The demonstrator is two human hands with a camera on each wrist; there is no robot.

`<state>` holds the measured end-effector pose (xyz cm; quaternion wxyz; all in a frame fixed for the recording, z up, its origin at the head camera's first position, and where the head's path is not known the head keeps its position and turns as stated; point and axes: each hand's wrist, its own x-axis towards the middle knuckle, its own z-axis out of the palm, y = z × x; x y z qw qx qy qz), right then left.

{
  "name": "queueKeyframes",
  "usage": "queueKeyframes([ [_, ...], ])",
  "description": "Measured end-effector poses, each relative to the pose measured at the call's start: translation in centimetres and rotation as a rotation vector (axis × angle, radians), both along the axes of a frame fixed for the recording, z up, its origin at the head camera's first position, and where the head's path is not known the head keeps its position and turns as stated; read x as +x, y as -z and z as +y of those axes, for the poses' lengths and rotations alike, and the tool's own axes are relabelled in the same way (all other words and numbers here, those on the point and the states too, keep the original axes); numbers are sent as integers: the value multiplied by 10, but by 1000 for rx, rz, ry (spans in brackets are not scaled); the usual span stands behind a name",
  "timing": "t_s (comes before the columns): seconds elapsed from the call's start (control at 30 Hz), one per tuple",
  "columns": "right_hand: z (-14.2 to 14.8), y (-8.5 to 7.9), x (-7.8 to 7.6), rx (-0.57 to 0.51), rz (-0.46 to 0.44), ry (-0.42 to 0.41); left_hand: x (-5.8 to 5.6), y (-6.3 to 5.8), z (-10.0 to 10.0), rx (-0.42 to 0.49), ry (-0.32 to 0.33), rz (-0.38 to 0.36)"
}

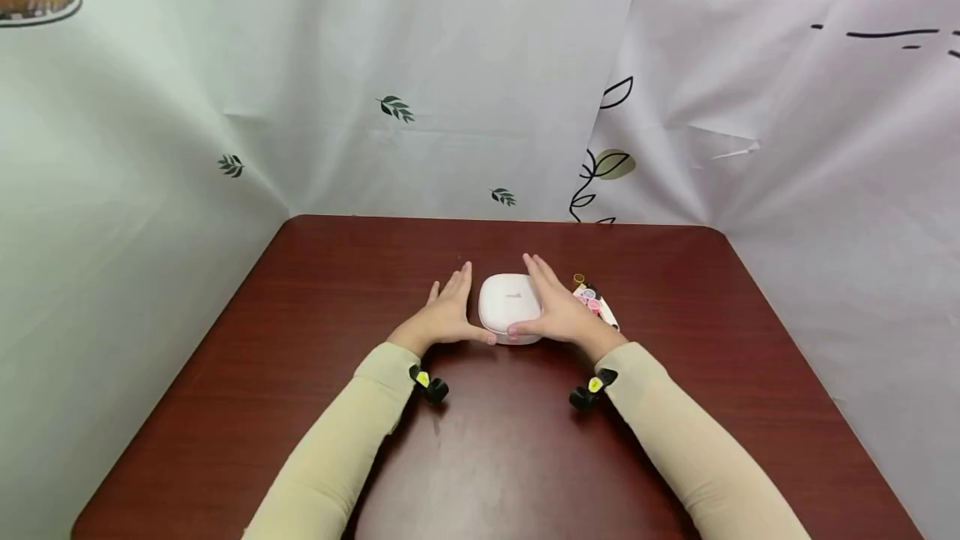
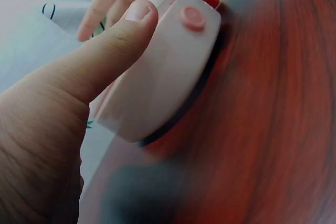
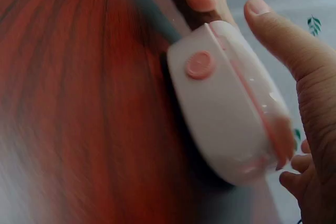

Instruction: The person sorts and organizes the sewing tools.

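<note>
Head view: mid-frame, the box [image 1: 504,302] sits on the counter [image 1: 352,273], so far closed; left grip [image 1: 447,317] and right grip [image 1: 558,312], spread wide, hold nothing.

Wearing a plain cream left sleeve [image 1: 330,440] and matching right sleeve [image 1: 697,432], both running long and creasing lightly. Sporting a small black left wrist camera [image 1: 437,391] and black right wrist camera [image 1: 582,397], showing a bright yellow-green patch [image 1: 423,378] on each.
</note>
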<state>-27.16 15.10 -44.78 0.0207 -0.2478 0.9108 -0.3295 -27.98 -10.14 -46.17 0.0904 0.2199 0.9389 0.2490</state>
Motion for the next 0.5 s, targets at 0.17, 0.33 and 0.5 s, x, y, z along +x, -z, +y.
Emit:
queueKeyframes([
  [0.17,-6,18,0,-35,4,24,1,14,8,47,-23,-6],
  [0.33,-7,27,-2,-21,65,59,2,21,17,64,-42,51],
  [0.5,-6,29,-4,14,115,87,4,25,21,34,-66,76],
])
